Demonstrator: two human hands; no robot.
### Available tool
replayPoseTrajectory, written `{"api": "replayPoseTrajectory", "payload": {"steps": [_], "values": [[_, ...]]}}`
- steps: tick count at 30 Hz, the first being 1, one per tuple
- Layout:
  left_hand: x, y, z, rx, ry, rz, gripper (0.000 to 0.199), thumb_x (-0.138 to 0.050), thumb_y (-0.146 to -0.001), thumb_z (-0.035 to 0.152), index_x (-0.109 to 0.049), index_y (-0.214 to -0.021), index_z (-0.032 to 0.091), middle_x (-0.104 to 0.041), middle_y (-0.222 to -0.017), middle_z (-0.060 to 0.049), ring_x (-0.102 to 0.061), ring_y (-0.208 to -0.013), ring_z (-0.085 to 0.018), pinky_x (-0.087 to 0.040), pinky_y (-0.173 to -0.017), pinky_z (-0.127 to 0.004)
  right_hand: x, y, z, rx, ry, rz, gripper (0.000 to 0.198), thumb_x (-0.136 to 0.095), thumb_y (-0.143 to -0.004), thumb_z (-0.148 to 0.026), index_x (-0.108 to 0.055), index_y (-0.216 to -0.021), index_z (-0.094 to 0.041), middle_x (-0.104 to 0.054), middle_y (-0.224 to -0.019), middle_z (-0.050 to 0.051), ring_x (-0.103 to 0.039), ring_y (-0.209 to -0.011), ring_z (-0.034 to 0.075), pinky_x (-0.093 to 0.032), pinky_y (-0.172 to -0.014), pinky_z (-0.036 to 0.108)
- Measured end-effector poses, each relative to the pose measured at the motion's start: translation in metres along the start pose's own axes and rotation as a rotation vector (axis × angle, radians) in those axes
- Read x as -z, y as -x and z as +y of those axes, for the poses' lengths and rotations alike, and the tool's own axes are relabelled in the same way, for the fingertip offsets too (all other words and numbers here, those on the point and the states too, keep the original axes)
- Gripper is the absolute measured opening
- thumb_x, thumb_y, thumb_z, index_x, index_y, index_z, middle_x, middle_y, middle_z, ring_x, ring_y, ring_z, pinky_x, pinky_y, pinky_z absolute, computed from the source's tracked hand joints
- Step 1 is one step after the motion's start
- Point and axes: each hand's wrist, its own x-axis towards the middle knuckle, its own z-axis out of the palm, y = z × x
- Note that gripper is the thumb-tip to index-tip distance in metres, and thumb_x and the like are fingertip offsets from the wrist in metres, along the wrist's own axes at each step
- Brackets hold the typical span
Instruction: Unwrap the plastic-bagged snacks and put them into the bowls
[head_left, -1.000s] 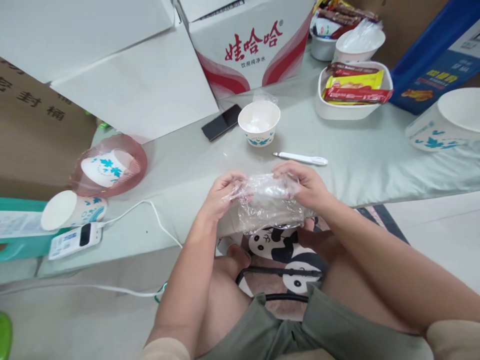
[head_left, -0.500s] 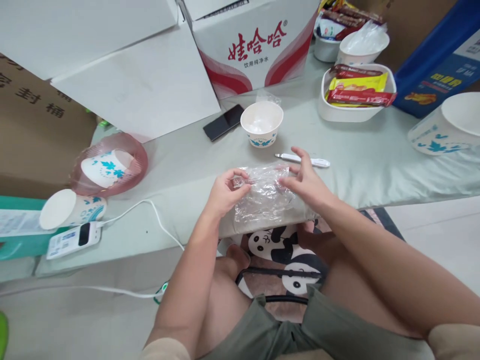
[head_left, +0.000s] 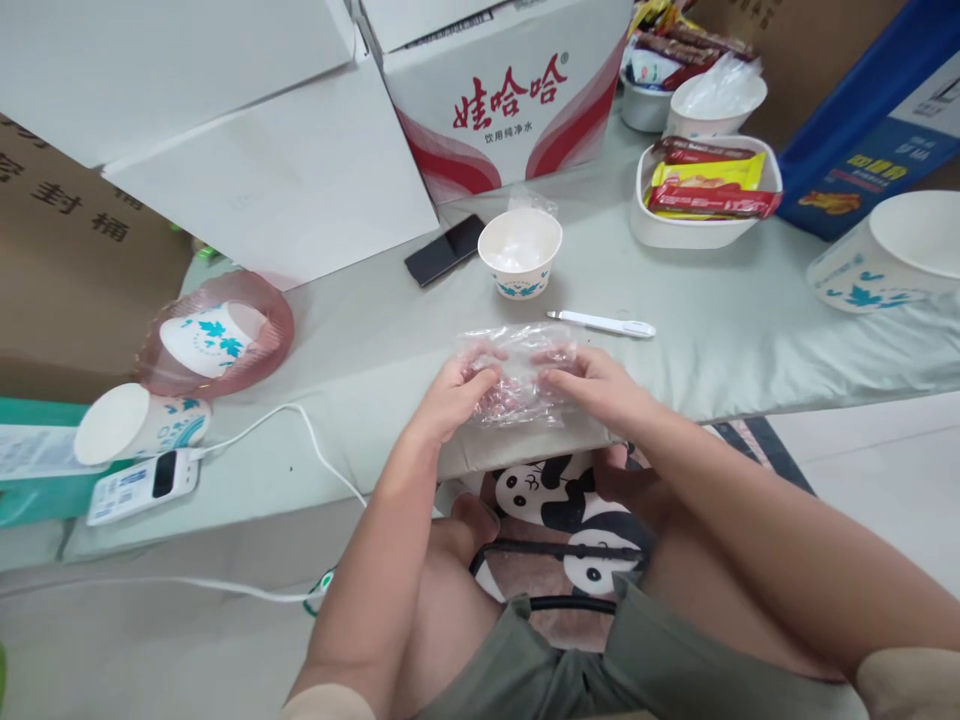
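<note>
Between my two hands is a crinkled clear plastic bag (head_left: 517,395), held just above the front edge of the covered bench. My left hand (head_left: 457,390) grips its left side, with the thumb on top and the fingers behind or under the film. On the right side, my right hand (head_left: 589,380) pinches the bag the same way, its fingers showing through the plastic. A white paper bowl (head_left: 520,255) with blue leaves stands upright beyond the bag, clear film inside it. Near my right hand lies a white pen-like cutter (head_left: 604,323).
A dark phone (head_left: 446,250) lies beside the bowl. A white tub (head_left: 701,230) of wrapped snacks stands at the back right, with a tipped paper bucket (head_left: 862,270) nearer. At left are a pink bag (head_left: 277,330) around a paper bowl, another paper cup (head_left: 124,425) and a cabled power bank (head_left: 146,485).
My right hand has come down and closed on the bag; its index finger was raised before. My left fingers have moved behind or under the film, and the bag is more bunched up.
</note>
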Motion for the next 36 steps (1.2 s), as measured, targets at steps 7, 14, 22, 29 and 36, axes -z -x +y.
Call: {"api": "replayPoseTrajectory", "payload": {"steps": [7,14,22,29,36], "values": [[0.011,0.003,0.006,-0.022,0.172,-0.006,0.033,-0.081,-0.064,0.036,-0.065,-0.088,0.020,-0.063,-0.060,0.004,-0.061,-0.051,-0.013,-0.052,-0.051,-0.026,0.006,0.000,0.000,0.068,-0.130,0.029,0.020,-0.062,-0.077,-0.036,-0.066,-0.091,-0.023,-0.057,-0.062,-0.005,-0.053,-0.049,0.012,-0.047,-0.052,0.029],[0.016,-0.002,0.004,-0.180,0.173,0.034,0.032,-0.068,-0.070,0.049,-0.060,-0.067,0.018,-0.060,-0.077,-0.003,-0.054,-0.063,-0.013,-0.048,-0.055,-0.026,0.011,0.004,0.003,0.325,0.138,0.054,0.029,-0.051,-0.083,-0.033,-0.071,-0.065,-0.022,-0.065,-0.113,0.008,-0.061,-0.109,0.026,-0.048,-0.099,0.045],[0.019,0.002,0.003,-0.196,-0.129,-0.172,0.073,-0.080,-0.067,0.021,-0.045,-0.131,0.029,-0.059,-0.115,-0.004,-0.060,-0.082,-0.012,-0.051,-0.069,-0.022,0.011,0.005,-0.006,0.437,0.282,0.172,0.042,-0.070,-0.080,-0.037,-0.061,-0.119,-0.027,-0.060,-0.136,0.009,-0.061,-0.117,0.025,-0.046,-0.101,0.043],[0.019,-0.007,0.001,-0.531,-0.303,0.376,0.061,-0.075,-0.070,0.023,-0.052,-0.126,0.031,-0.051,-0.135,-0.007,-0.056,-0.115,-0.023,-0.049,-0.095,-0.036,-0.006,0.004,-0.005,0.149,0.534,-0.117,0.016,-0.056,-0.081,-0.032,-0.059,-0.071,-0.020,-0.058,-0.063,-0.002,-0.054,-0.062,0.015,-0.038,-0.059,0.027],[-0.009,0.000,0.000,-0.462,-0.438,-0.123,0.042,-0.072,-0.078,0.044,-0.067,-0.113,0.021,-0.068,-0.123,-0.010,-0.061,-0.117,-0.029,-0.044,-0.106,-0.040,-0.008,0.005,-0.004,0.282,0.344,-0.118,0.023,-0.054,-0.086,-0.040,-0.060,-0.076,-0.020,-0.060,-0.073,0.000,-0.053,-0.070,0.016,-0.041,-0.066,0.029]]}}
